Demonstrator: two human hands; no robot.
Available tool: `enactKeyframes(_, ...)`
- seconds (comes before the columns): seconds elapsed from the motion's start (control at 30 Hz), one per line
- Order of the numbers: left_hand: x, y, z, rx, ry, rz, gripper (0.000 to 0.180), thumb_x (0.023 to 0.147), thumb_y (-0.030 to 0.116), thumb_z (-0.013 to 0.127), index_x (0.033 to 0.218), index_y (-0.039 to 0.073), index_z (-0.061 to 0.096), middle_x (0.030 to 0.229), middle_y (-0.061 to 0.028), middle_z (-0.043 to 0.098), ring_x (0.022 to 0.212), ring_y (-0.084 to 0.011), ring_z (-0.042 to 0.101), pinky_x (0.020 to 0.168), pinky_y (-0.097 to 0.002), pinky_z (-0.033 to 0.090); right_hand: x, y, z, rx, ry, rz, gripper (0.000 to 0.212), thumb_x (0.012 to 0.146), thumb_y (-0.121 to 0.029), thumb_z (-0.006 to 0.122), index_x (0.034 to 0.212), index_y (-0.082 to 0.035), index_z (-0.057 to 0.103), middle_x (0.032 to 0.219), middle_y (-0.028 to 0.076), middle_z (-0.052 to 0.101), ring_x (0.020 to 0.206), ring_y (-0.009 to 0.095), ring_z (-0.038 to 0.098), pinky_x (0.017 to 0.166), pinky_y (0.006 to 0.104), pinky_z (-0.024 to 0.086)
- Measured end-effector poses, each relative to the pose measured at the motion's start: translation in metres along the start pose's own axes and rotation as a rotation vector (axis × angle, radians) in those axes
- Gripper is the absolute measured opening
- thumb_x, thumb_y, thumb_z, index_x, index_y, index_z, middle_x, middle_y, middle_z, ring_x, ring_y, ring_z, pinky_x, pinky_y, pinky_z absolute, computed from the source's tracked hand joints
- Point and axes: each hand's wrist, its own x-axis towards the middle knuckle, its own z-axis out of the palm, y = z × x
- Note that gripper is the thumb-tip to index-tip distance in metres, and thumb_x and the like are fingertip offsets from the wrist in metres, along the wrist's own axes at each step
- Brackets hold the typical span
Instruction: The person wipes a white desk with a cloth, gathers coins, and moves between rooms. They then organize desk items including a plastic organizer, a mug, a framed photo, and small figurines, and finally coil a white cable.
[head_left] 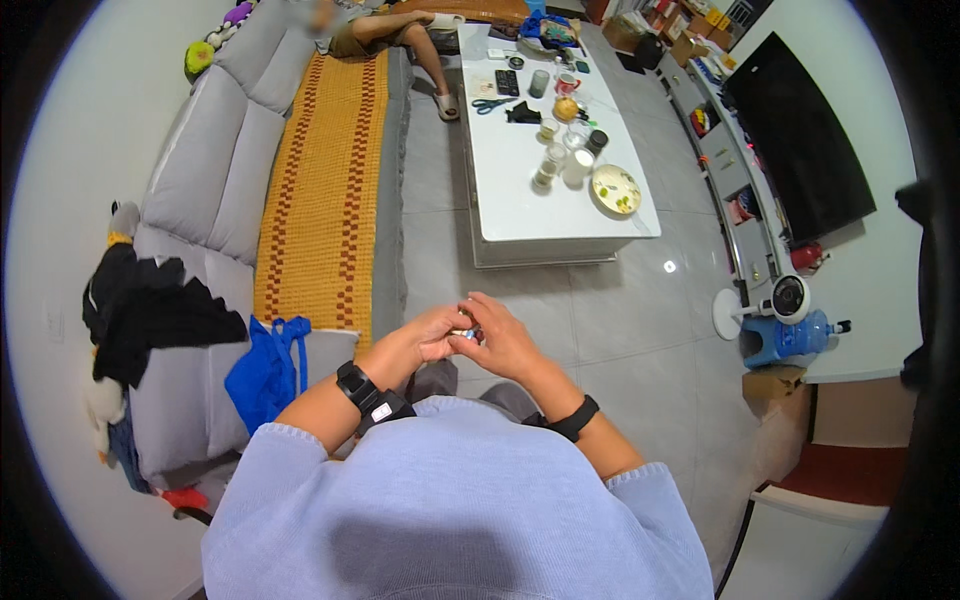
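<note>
In front of my chest, my left hand (436, 333) and my right hand (503, 342) meet with fingers curled toward each other. Between the fingertips is a small shiny thing (465, 332), partly silvery and mostly covered; its kind cannot be made out. Both hands seem to grip it, above the grey tiled floor. Black straps with small devices circle both of my wrists. Beyond my hands stands the white coffee table (520, 222), apart from them.
The table bears a plate (615, 190), several cups and jars, scissors (492, 105) and a remote (507, 83). A grey sofa (190, 150) with a woven mat (320, 190) runs along the left; a person's legs (425, 55) show at its far end. A white fan (789, 299) stands right.
</note>
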Motion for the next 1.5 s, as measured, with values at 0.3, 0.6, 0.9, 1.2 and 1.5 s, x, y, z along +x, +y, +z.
enactKeyframes(0.3, 0.109, 0.216, -0.011, 0.154, 0.032, -0.017, 0.026, 0.086, 0.003, 0.056, 0.112, 0.002, 0.051, 0.097, -0.0071, 0.054, 0.079, -0.0153, 0.057, 0.07, -0.0279, 0.053, 0.191, 0.066, -0.066, 0.042, 0.024, 0.077, 0.057, 0.081, -0.031, 0.064, 0.127, -0.002, 0.045, 0.132, 0.026, 0.04, 0.121, 0.039, 0.043, 0.097, 0.041, 0.04)
enactKeyframes(0.6, 0.217, 0.411, -0.022, 0.274, 0.152, -0.103, 0.022, 0.088, 0.003, 0.054, 0.109, 0.002, 0.049, 0.09, -0.009, 0.055, 0.076, -0.0166, 0.057, 0.062, -0.029, 0.052, 0.364, 0.112, -0.149, -0.016, 0.026, 0.171, 0.056, 0.084, -0.032, 0.061, 0.129, -0.004, 0.043, 0.139, 0.022, 0.035, 0.106, 0.036, 0.056, 0.086, 0.0396, 0.048)
enactKeyframes(0.9, 0.452, 0.621, -0.076, 0.404, 0.227, -0.297, 0.016, 0.087, 0.0, 0.053, 0.102, 0.001, 0.047, 0.089, -0.0123, 0.054, 0.073, -0.0224, 0.056, 0.059, -0.0345, 0.052, 0.432, 0.199, -0.197, 0.173, 0.297, 0.69, 0.05, 0.084, -0.029, 0.062, 0.126, -0.005, 0.047, 0.125, 0.02, 0.051, 0.102, 0.033, 0.058, 0.086, 0.0371, 0.047)
enactKeyframes(1.2, 0.68, 0.753, -0.139, 0.725, 0.414, -0.333, 0.013, 0.084, -0.003, 0.054, 0.096, 0.001, 0.049, 0.086, -0.0123, 0.054, 0.071, -0.0229, 0.057, 0.054, -0.0341, 0.053, 0.583, 0.258, -0.174, 0.307, 0.384, 0.974, 0.043, 0.083, -0.023, 0.064, 0.121, -0.005, 0.053, 0.107, 0.016, 0.062, 0.094, 0.026, 0.062, 0.077, 0.0335, 0.049)
enactKeyframes(1.5, 0.698, 0.833, -0.217, 0.607, 0.706, -0.243, 0.015, 0.085, 0.0, 0.055, 0.099, 0.0, 0.05, 0.085, -0.0113, 0.053, 0.07, -0.0222, 0.057, 0.055, -0.0321, 0.052, 0.645, 0.304, -0.2, 0.289, 0.427, 1.067, 0.038, 0.083, -0.021, 0.064, 0.116, -0.002, 0.056, 0.106, 0.015, 0.063, 0.09, 0.026, 0.063, 0.073, 0.0341, 0.051)
